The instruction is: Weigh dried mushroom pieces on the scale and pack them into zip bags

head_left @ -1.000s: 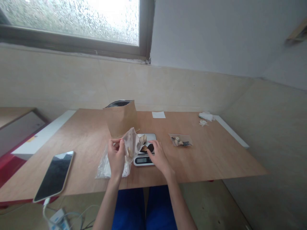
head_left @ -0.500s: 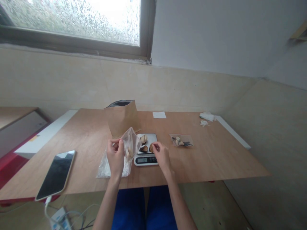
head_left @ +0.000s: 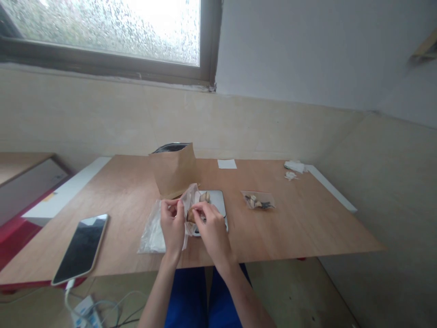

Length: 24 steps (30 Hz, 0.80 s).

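My left hand (head_left: 173, 228) pinches the edge of a small clear plastic bag (head_left: 191, 192), holding it up over the left side of the scale. Between the fingertips of my right hand (head_left: 212, 228) is a brown dried piece (head_left: 190, 215), right at the bag's opening; I cannot tell whether it is inside. Behind my right fingers, a pale dried piece (head_left: 205, 197) rests on the plate of the digital kitchen scale (head_left: 218, 200). My hands cover the scale's display and most of its front. Under my left hand lies a larger clear plastic bag (head_left: 152, 237).
A brown kraft pouch (head_left: 174, 171) stands open behind my hands. To the right lies a filled clear packet (head_left: 258, 200). A phone (head_left: 81, 248) with a charging cable is at the left. White paper (head_left: 227, 164) and crumpled white scraps (head_left: 294, 167) lie farther back.
My right hand has lifted a brown piece off the scale and carried it left to the small bag. My left hand has shifted slightly right with the bag.
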Tool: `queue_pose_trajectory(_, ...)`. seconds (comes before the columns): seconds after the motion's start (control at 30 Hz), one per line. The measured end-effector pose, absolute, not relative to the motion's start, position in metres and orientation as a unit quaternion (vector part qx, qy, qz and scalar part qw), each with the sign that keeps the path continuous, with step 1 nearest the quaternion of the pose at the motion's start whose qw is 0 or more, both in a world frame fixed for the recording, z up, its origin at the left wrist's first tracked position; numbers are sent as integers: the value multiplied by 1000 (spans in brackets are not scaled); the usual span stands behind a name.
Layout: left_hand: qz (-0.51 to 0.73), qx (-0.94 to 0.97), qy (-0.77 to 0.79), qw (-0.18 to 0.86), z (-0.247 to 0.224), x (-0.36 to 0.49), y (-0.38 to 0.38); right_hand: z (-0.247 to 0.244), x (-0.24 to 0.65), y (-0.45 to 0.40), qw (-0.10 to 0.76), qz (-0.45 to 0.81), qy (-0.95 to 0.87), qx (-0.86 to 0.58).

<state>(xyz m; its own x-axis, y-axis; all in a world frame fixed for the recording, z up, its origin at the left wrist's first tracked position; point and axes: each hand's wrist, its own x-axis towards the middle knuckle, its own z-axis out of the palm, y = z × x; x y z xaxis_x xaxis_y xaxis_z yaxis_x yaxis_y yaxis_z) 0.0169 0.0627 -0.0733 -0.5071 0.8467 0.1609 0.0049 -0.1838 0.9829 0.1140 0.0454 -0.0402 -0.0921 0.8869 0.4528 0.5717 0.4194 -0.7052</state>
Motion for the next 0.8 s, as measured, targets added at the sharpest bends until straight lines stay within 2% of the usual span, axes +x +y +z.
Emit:
queue_pose_trajectory(0.17,681,378,546,310,-70,18,60,-45,109,48,273,97,-792,-538)
queue_pose_trajectory(0.3,686,379,537,310,-67,19,58,-44,112,49,227,125,-823,-505)
queue_pose_trajectory(0.37,687,381,538,305,-66,18,57,-42,117,50,235,152,-839,-466)
queue_pose_trajectory(0.43,689,383,538,299,-67,16,57,-40,123,50,281,183,-841,-425)
queue_pose_trajectory(0.57,687,380,535,310,-68,11,57,-39,136,60,463,225,-756,-405)
queue_pose_trajectory(0.63,687,375,536,316,-69,10,57,-45,142,72,523,223,-701,-430)
queue_pose_trajectory(0.7,687,371,537,319,-68,9,58,-59,147,88,522,217,-686,-458)
queue_pose_trajectory(0.8,688,367,541,316,-68,10,58,-88,150,112,430,209,-734,-483)
